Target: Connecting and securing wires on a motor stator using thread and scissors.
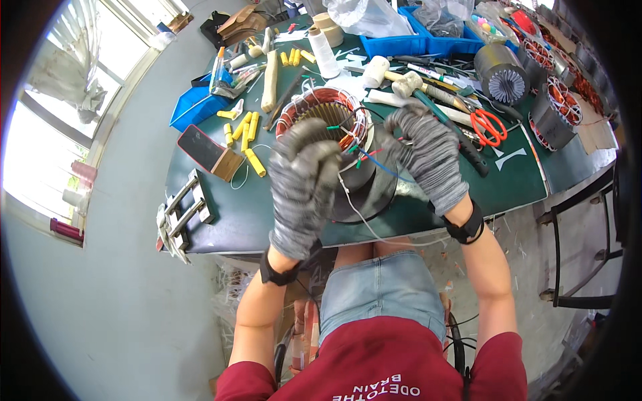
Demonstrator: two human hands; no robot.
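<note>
A motor stator (324, 112) with copper windings laced in white cord stands upright at the near middle of the table. Blue, red and green-tipped lead wires (373, 158) stick out on its near right side, and a white cord (356, 208) trails from it past the table edge. My left hand (302, 184), in a grey striped glove, is in front of the stator's left side, its fingers curled and blurred. At the right side my right hand (429, 155), gloved alike, has bent fingers pressed together beside the windings. What either hand holds is too blurred to make out.
Yellow tubes (247, 130), a phone (202, 148) and a metal frame (190, 208) lie left. Mallets (376, 72), red-handled scissors (488, 127) and hand tools lie at the back right. Blue bins (394, 45) stand behind, with other stators (501, 72) at the far right.
</note>
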